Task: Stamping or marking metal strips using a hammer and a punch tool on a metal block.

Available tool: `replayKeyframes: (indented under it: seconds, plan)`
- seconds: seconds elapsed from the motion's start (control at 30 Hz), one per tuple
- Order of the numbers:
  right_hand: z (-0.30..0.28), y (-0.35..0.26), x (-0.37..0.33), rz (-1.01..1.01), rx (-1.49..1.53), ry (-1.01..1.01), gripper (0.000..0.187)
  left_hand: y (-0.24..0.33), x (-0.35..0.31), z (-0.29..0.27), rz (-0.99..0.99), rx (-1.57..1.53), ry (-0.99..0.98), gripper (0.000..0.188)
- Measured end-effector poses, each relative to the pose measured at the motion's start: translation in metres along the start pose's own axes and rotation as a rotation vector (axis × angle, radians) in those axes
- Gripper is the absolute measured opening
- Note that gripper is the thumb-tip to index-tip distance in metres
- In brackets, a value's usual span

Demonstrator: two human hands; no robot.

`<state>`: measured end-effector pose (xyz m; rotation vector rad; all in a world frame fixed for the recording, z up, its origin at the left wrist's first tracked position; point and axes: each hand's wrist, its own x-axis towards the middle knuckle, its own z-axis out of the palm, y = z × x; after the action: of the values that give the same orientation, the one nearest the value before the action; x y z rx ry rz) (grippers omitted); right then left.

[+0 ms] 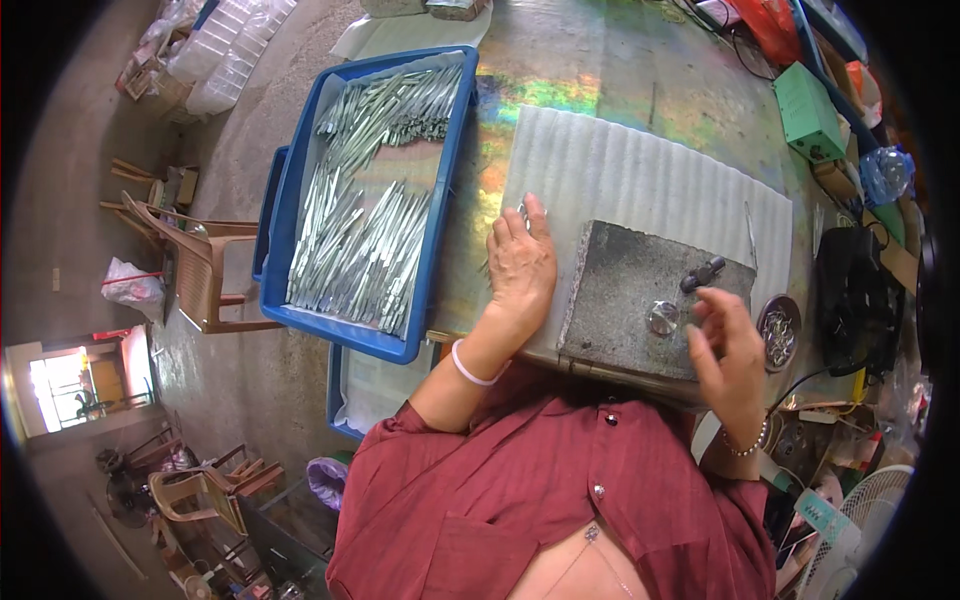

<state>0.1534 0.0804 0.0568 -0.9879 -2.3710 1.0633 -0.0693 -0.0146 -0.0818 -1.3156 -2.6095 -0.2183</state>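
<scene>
My left hand [522,262] rests at the left edge of a white foam sheet [640,160], its fingers bent and closed. A small shiny bit shows between the fingertips, too small to name. My right hand [730,345] hovers over the right side of a grey stone slab [620,300], fingers curved and apart, with nothing seen in them. Near its fingertips lie a short black tool [703,274] and a round, clear, shiny piece [662,318], both on the slab. Just right of this hand sits a dark round dish [779,330] of small silvery parts.
A blue tray [444,200] of many thin metal strips stands left of my left hand. A thin metal tool [750,235] lies on the foam. At the right are a green box [808,112], a water bottle [887,172] and a black device [850,285]. A chair [205,260] stands beyond the tray.
</scene>
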Motion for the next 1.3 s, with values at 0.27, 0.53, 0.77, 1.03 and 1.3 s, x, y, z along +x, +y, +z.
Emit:
replayKeyframes:
  seconds: [0.27, 0.53, 0.77, 1.03, 1.3]
  plan:
    - [0.051, 0.001, -0.008, -0.412, -0.022, -0.234, 0.033, -0.013, 0.027, -0.001, -0.006, 0.079, -0.060, 0.048]
    - [0.048, 0.016, -0.017, -0.309, -0.064, -0.108, 0.030, -0.038, 0.038, -0.013, -0.115, -0.233, -0.149, 0.067]
    - [0.042, 0.018, -0.020, -0.246, 0.121, -0.194, 0.029, -0.034, 0.025, -0.081, -0.228, -0.862, -0.018, 0.059]
    - [0.043, -0.003, 0.003, -0.288, 0.586, -0.039, 0.078, 0.041, 0.000, -0.103, 0.182, -1.189, 0.230, 0.061]
    - [0.065, -0.011, 0.019, -0.334, 0.440, 0.034, 0.084, 0.066, -0.016, -0.055, 0.531, -1.480, 0.224, 0.065]
